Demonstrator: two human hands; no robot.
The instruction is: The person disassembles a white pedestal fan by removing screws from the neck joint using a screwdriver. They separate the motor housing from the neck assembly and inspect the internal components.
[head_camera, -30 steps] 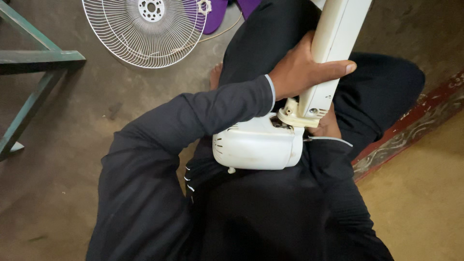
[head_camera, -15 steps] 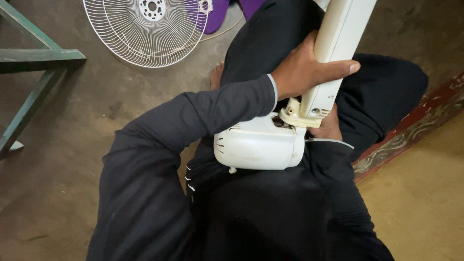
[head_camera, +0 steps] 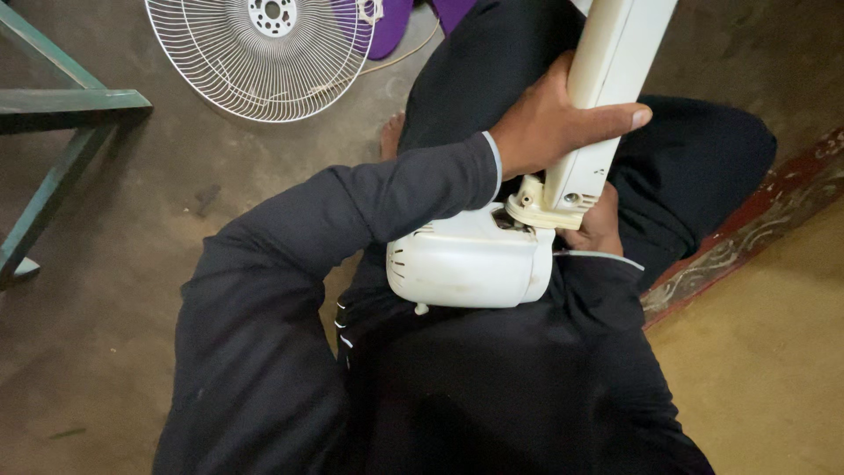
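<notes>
Fingers of left hand (head_camera: 549, 123) wrap white fan stand (head_camera: 607, 97) above motor housing (head_camera: 466, 264).

White wire fan guard (head_camera: 264, 54) flat on concrete floor (head_camera: 132, 264), top left. Purple object (head_camera: 387, 22) just beside it. Green metal frame (head_camera: 61, 132) at left edge. Worn red-painted ledge (head_camera: 747, 229) at right.

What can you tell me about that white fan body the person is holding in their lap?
The white fan body looks like smooth plastic: a rounded motor housing with small vent slots, joined at a cream hinge to a long flat stem running up out of view. It lies across the person's lap. The left hand wraps the stem; the right hand touches it from beneath, mostly hidden.
</notes>
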